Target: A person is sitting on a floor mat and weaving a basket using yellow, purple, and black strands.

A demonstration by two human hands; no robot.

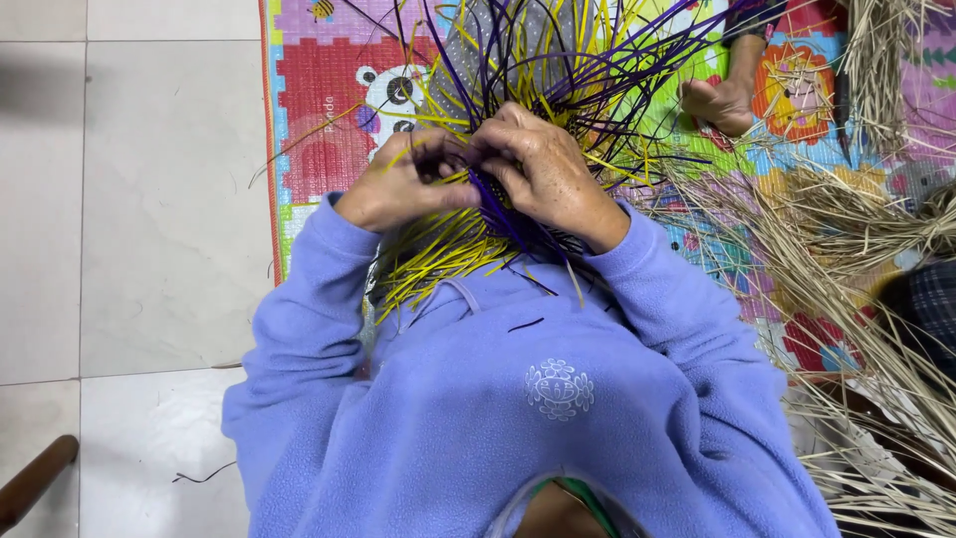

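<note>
While both hands work close together over the lap, the left hand point(398, 184) pinches yellow strands point(438, 254) and the right hand point(543, 169) is closed on purple strands point(498, 204) of a half-woven piece point(498, 60), whose loose ends fan out over the colourful play mat point(319, 110). Judging by the crossed strips, the weaving of one row is in hand; the next tuck calls for a firm hold on the crossing. Dry straw point(846, 229) lies to the right, near another person's foot point(719, 105).
</note>
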